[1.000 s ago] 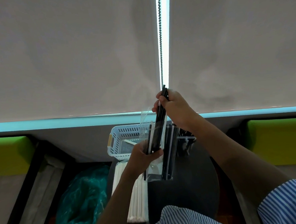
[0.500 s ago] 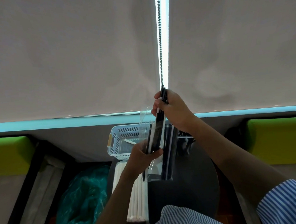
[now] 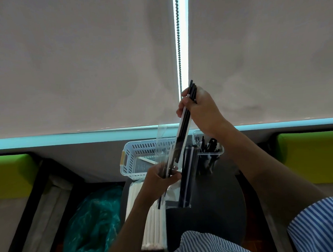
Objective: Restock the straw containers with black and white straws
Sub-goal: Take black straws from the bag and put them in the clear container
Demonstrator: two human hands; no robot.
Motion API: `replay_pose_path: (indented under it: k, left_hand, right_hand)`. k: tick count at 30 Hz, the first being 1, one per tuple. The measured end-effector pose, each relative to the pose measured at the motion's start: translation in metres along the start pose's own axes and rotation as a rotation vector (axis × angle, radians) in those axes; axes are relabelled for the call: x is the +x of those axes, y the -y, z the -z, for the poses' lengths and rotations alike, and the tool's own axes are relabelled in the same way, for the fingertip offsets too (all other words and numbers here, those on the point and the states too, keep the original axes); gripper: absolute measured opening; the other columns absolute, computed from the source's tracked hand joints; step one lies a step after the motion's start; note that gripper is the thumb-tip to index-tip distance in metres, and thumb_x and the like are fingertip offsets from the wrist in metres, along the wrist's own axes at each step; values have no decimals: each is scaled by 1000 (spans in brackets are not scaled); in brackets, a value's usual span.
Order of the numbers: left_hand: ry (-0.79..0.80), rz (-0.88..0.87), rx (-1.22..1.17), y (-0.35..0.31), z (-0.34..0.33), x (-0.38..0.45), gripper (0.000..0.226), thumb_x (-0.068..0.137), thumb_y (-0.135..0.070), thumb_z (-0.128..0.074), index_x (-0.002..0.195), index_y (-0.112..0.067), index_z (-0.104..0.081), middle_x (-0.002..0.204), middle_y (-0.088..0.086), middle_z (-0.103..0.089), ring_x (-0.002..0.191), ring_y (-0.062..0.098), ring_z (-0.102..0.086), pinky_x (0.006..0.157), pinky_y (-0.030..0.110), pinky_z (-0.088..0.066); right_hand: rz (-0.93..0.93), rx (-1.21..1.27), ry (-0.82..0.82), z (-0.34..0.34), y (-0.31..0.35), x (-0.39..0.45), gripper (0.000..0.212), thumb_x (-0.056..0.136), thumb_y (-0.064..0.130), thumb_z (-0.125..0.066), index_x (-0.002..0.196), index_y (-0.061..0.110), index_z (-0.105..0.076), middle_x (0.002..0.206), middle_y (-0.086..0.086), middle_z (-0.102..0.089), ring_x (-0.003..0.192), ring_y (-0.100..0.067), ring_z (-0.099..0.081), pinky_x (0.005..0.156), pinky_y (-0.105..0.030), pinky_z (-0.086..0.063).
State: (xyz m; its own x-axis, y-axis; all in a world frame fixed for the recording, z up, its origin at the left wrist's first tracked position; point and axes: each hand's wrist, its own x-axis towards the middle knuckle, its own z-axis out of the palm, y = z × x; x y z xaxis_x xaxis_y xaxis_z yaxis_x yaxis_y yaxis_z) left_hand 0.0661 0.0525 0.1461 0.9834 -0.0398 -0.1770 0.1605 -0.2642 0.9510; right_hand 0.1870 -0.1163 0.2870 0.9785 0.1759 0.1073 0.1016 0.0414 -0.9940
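Observation:
My right hand grips the top of a small bunch of black and white straws, lifted high above the table. Their lower ends run into a clear plastic wrapper that my left hand holds together with more straws. Just right of that hand stands a tall clear straw container with black and white straws upright in it. A pack of white straws lies on the table under my left forearm.
A white slotted basket sits at the back of the round black table. A clear tub of short black items stands behind the container. A green plastic bag lies on the floor at left. A blind chain hangs ahead.
My right hand has risen with the straw bunch, drawing it further out of the wrapper. My left hand stays at the wrapper.

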Motion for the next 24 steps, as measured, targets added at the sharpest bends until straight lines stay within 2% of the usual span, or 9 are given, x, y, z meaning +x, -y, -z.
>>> replay_pose_path:
  k: [8,11,14,17,24]
  left_hand:
    - [-10,4,37,9,1,-1,8,86,-9,-77,90,-11,-70,77,3,-72,71,8,-69,70,18,-55]
    - [-34,12,24,14,3,0,10,84,-10,-78,91,-9,-70,82,11,-72,76,21,-71,72,23,-58]
    - [-50,17,29,21,4,0,11,83,-12,-80,89,-10,-71,81,12,-72,78,29,-70,75,29,-59]
    - [-63,43,49,29,4,0,11,83,-13,-80,88,-13,-71,80,11,-73,77,29,-70,76,33,-60]
    - [-193,142,22,42,7,-2,13,79,-14,-84,89,-18,-76,79,5,-77,75,19,-74,76,35,-61]
  right_hand:
    - [88,33,-78,8,12,11,20,101,-7,-39,93,10,-48,76,-14,-51,73,-29,-55,64,-24,-54]
    - [141,26,-119,12,14,14,19,99,-8,-40,95,9,-48,76,-14,-52,73,-30,-56,67,-24,-54]
    - [198,-2,-163,17,19,18,18,98,-7,-41,97,10,-48,76,-13,-54,72,-27,-60,70,-29,-57]
    - [285,-63,-202,23,24,23,18,96,-4,-44,97,14,-49,70,-1,-60,68,-21,-66,77,-38,-59]
    - [408,-191,-230,42,25,33,12,97,-1,-42,100,10,-46,73,-2,-54,70,-25,-62,78,-36,-59]
